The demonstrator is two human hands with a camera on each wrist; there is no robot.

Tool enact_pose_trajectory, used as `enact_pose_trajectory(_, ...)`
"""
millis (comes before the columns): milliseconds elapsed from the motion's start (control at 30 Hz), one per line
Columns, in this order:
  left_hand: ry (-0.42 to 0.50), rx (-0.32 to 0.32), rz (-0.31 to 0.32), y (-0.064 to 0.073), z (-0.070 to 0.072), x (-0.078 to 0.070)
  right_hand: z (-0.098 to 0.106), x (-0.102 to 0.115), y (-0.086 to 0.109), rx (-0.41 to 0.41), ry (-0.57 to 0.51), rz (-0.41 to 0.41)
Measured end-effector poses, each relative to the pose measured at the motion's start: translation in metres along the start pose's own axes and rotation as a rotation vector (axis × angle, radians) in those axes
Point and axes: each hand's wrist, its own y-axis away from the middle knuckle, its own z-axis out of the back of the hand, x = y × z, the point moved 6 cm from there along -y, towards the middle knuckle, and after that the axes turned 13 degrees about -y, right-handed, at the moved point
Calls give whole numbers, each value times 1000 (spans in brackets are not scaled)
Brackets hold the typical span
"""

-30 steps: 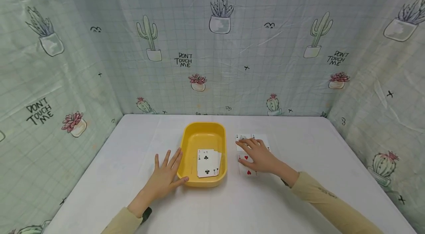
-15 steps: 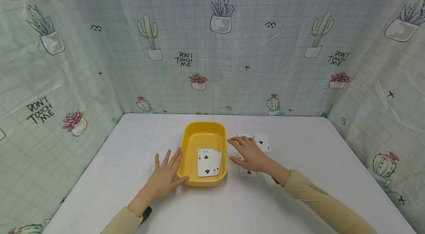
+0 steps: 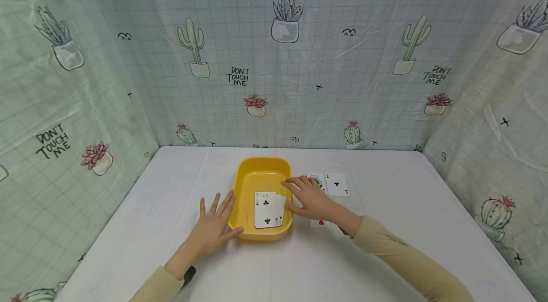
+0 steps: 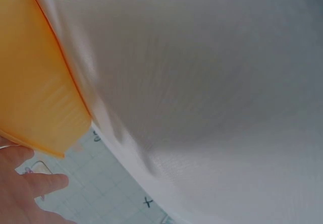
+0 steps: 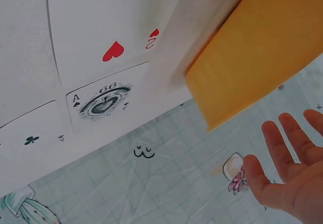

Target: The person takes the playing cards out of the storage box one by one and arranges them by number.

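My left hand (image 3: 211,231) lies with spread fingers along the left side of a yellow plastic tray (image 3: 253,180); fingertips and thumb touch its rim. My right hand (image 3: 316,201) reaches over the tray's right rim with loosely bent fingers, and the right wrist view shows nothing in it. Inside the tray lies a small overlapping pile of playing cards (image 3: 266,212), a two of clubs on top. On the table to the tray's right are an ace of clubs (image 3: 337,184), an ace of spades (image 5: 104,102) and a two of hearts (image 5: 113,51), partly hidden by the right hand in the head view.
A white cloth covers the table (image 3: 274,268). Fabric printed with cacti (image 3: 193,47) hangs behind it and along both sides. A dark band (image 3: 189,276) sits at the left wrist.
My right hand has moved left, from over the cards on the table to the tray's right rim, uncovering the ace of clubs. The left hand and tray have stayed put.
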Motion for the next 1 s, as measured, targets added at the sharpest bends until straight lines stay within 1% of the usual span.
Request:
enact_pose_trajectory(200,-4,9,0,0,1,-1,-7,4,-5,62,26,-12)
enact_pose_trajectory(333,3,13,0,-1,2,-1,-12,8,-9,94,-5,-6)
enact_pose_trajectory(467,-6,19,4,-1,2,-1,-19,12,-13,137,-13,-7)
enact_pose_trajectory(667,-20,12,6,-1,3,-1,-28,16,-21,193,33,-24)
enact_pose_trajectory(833,-22,4,5,-1,4,-1,-36,18,-28,240,51,-17)
enact_pose_trajectory(1000,-28,-7,-5,0,3,-1,-47,18,-35,298,89,-46)
